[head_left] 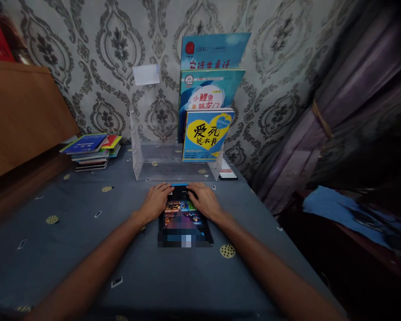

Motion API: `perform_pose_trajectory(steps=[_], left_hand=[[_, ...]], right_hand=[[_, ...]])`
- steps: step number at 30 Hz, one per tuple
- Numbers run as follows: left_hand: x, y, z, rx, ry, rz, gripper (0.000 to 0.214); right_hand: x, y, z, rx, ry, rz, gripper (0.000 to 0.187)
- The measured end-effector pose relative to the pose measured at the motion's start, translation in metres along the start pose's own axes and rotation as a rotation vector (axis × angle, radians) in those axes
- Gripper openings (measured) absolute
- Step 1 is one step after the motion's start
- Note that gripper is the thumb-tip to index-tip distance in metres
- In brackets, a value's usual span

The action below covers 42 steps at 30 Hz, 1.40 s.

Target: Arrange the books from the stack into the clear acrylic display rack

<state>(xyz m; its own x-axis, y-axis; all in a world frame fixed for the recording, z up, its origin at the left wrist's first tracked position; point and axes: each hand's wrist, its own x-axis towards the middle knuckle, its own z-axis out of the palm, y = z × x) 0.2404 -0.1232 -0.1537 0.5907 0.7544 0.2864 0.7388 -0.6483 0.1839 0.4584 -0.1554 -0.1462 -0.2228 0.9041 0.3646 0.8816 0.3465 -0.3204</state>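
A dark book (179, 194) with rows of small colourful pictures on its cover lies on the table in front of me, its near part blurred out by pixels. A thin blue strip shows along its far edge. My left hand (157, 199) is on the far left corner of this book, fingers closed around its side. At the opposite corner my right hand (204, 199) grips the book in the same way. Just beyond both hands stands a clear plastic book rack (175, 171).
Three upright books stand at the rack's right side: a blue-and-yellow book (207, 136), a teal book (232, 87) and a taller blue book (217, 49). A book stack (90, 149) lies back left, near a wooden panel (23, 111). A curtain (297, 151) hangs right.
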Motion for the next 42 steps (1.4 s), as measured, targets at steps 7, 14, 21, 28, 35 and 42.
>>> perform_pose_trajectory(steps=[7, 14, 21, 28, 35, 42], left_hand=[[0.005, 0.009, -0.010, 0.081, -0.054, 0.017, 0.046], [0.019, 0.027, -0.013, 0.125, -0.048, 0.041, 0.029], [0.018, 0.012, 0.005, -0.057, 0.050, 0.110, 0.047], [0.019, 0.012, 0.004, -0.047, 0.006, 0.101, 0.050], [0.016, 0.014, 0.003, -0.046, 0.000, 0.135, 0.042], [0.019, 0.018, 0.000, 0.007, -0.061, 0.164, 0.037]], right_hand=[[-0.001, -0.006, -0.004, -0.008, -0.041, 0.021, 0.028], [-0.003, -0.004, -0.001, -0.043, -0.006, 0.012, 0.028], [-0.002, 0.000, 0.001, -0.056, -0.011, 0.030, 0.031], [0.000, 0.004, 0.004, 0.002, 0.029, 0.023, 0.031], [0.001, 0.013, -0.003, 0.067, 0.001, 0.011, 0.029], [0.002, 0.014, -0.002, 0.043, 0.003, 0.023, 0.028]])
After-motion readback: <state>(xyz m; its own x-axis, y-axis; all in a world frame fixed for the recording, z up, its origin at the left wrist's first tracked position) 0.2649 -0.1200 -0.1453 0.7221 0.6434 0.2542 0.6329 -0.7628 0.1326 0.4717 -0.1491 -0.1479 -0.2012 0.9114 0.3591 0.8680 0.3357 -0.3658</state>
